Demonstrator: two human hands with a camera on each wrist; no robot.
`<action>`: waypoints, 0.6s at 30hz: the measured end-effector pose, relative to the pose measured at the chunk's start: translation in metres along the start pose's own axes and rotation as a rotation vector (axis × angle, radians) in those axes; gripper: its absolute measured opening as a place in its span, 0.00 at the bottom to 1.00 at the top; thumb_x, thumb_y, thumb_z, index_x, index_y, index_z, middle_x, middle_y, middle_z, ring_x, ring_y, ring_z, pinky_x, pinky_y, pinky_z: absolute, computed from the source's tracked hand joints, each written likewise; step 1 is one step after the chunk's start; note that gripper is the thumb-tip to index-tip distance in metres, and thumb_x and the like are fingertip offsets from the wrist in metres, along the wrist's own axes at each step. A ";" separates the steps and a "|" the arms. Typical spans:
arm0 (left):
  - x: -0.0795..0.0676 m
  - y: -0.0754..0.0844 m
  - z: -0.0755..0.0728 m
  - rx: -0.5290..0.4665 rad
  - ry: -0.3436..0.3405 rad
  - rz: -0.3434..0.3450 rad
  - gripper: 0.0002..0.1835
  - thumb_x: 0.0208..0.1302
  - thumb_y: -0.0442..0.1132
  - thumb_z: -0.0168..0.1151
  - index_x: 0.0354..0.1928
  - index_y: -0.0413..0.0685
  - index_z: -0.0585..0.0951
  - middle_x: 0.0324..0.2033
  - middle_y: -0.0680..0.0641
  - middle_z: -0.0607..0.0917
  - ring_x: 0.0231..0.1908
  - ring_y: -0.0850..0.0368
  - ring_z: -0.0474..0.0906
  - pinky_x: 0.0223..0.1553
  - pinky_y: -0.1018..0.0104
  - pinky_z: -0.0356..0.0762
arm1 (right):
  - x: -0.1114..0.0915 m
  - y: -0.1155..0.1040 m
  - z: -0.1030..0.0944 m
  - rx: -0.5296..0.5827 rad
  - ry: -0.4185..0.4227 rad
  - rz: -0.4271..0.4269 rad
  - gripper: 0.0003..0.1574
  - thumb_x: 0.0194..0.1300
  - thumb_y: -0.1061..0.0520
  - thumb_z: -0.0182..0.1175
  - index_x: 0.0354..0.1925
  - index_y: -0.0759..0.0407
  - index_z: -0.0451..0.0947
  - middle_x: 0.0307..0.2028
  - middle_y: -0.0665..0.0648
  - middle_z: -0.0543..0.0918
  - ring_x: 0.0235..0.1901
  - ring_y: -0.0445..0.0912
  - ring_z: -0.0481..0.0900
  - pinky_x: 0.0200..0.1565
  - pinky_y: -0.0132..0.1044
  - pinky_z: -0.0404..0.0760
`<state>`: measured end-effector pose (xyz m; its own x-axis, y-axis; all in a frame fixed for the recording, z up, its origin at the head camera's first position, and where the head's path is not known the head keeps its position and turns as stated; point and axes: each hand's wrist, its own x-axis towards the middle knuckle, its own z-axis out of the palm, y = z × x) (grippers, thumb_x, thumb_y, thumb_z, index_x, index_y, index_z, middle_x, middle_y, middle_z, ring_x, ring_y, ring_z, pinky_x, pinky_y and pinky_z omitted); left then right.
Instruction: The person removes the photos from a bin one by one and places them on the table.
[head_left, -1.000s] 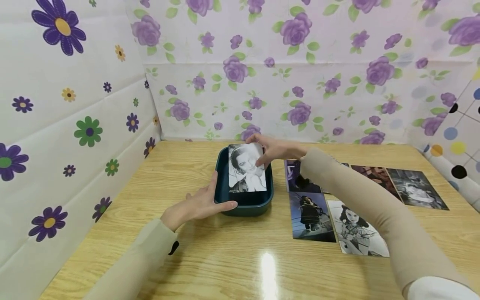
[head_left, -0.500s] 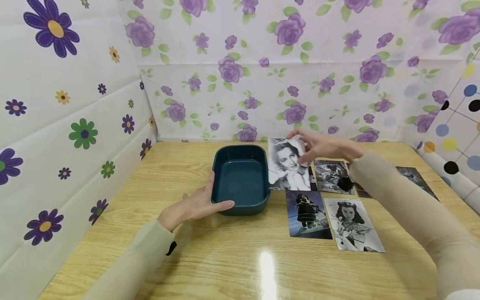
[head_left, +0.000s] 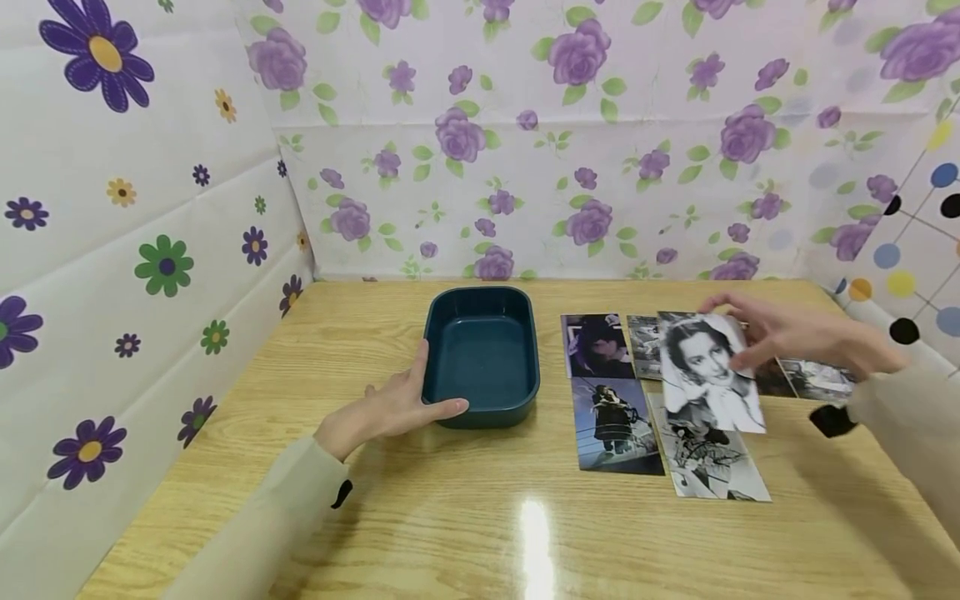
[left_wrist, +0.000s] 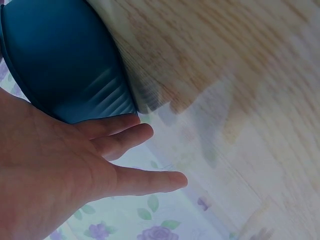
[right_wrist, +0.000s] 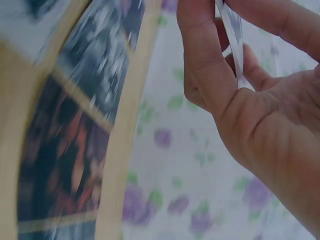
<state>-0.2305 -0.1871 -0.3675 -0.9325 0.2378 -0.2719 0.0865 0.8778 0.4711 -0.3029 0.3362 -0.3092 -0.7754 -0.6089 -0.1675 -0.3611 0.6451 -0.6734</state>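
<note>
My right hand (head_left: 787, 333) pinches a black-and-white portrait photo (head_left: 708, 367) by its right edge, holding it above the photos laid out on the right. In the right wrist view the photo (right_wrist: 234, 42) shows almost edge-on between thumb and fingers. My left hand (head_left: 390, 410) rests against the left front corner of a dark teal rectangular tub (head_left: 528, 400), fingers straight along its side and thumb at the front. The left wrist view shows these extended fingers (left_wrist: 120, 142) beside the tub's ribbed wall (left_wrist: 107, 92). The inside of the tub holds nothing.
Two rows of photos lie on the wooden table (head_left: 420, 525): a purple-toned one (head_left: 597, 346), a blue-toned one (head_left: 618, 429), a black-and-white one (head_left: 712, 471) partly covered by the held photo, and others behind the right hand. Flowered sheets (head_left: 637, 150) hang behind and at the sides.
My right hand has carried the portrait photo from over the tub to the right, over the laid-out photos. The left hand stays at the tub.
</note>
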 end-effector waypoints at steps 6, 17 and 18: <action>0.000 0.000 -0.001 0.003 -0.006 -0.005 0.66 0.52 0.81 0.49 0.73 0.57 0.20 0.75 0.38 0.50 0.74 0.37 0.48 0.61 0.19 0.34 | -0.042 0.038 -0.001 0.054 -0.020 0.069 0.48 0.58 0.58 0.67 0.69 0.54 0.50 0.72 0.67 0.45 0.67 0.45 0.62 0.47 0.44 0.80; 0.000 0.001 0.000 -0.001 -0.007 -0.011 0.66 0.51 0.80 0.50 0.73 0.58 0.20 0.76 0.38 0.50 0.74 0.37 0.48 0.61 0.19 0.33 | -0.080 0.089 0.007 0.094 -0.150 0.186 0.46 0.61 0.61 0.64 0.68 0.55 0.49 0.69 0.79 0.32 0.63 0.75 0.54 0.43 0.54 0.76; 0.000 0.001 0.000 0.001 -0.005 -0.008 0.66 0.52 0.80 0.50 0.73 0.57 0.20 0.75 0.38 0.50 0.74 0.36 0.48 0.61 0.19 0.33 | -0.080 0.092 0.010 0.088 -0.147 0.182 0.45 0.61 0.61 0.64 0.67 0.55 0.50 0.68 0.79 0.34 0.56 0.68 0.65 0.41 0.51 0.76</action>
<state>-0.2306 -0.1864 -0.3666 -0.9312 0.2331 -0.2802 0.0794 0.8801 0.4682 -0.2687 0.4400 -0.3650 -0.7376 -0.5507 -0.3907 -0.1706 0.7118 -0.6813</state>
